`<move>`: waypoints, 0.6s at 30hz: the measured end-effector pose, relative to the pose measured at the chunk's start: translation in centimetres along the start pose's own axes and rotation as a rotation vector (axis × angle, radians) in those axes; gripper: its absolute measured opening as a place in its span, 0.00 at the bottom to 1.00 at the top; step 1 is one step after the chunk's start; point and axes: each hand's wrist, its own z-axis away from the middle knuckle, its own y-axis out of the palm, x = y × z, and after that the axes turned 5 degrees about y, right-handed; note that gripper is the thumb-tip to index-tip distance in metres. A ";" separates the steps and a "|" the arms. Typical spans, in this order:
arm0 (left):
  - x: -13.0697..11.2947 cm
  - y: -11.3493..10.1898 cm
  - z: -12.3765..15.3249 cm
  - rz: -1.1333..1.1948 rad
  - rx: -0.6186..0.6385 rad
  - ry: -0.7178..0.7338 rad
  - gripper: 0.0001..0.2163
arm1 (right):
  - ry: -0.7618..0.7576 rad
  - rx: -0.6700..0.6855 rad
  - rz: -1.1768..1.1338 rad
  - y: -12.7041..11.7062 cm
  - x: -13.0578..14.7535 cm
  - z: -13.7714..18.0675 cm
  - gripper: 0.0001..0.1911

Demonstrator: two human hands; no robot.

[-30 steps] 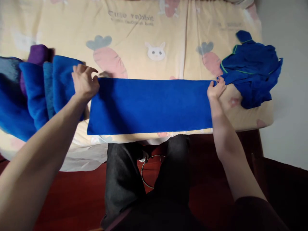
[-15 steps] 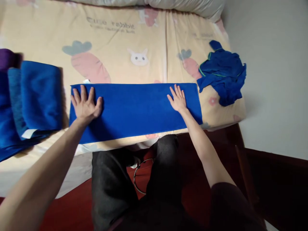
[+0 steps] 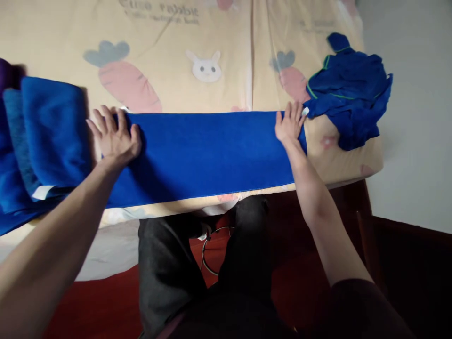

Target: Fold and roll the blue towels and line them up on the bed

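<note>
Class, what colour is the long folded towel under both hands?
Solid royal blue towel, clearest in the head view.

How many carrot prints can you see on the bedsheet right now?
2. One carrot print lies left of centre, beyond the left hand; the other carrot print sits right of centre, beyond the right hand. Cloths may hide others.
</note>
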 end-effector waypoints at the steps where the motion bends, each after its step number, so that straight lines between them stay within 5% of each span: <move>1: -1.0 0.4 -0.4 0.015 -0.022 0.042 0.35 | -0.059 -0.013 -0.032 0.1 2.4 0.7 0.37; 6: -10.9 5.9 -1.1 0.130 0.018 0.415 0.35 | -0.468 0.161 -0.145 2.0 15.0 7.0 0.36; 9: -15.3 9.2 0.0 0.185 0.055 0.463 0.34 | -0.538 0.273 -0.125 3.5 17.9 10.0 0.35; 13: -12.4 8.7 1.7 0.195 -0.014 0.362 0.34 | -0.515 0.224 -0.143 3.7 14.1 9.2 0.37; 18: -3.3 3.6 1.5 0.096 -0.054 0.128 0.36 | -0.164 0.119 -0.067 1.1 2.0 3.5 0.35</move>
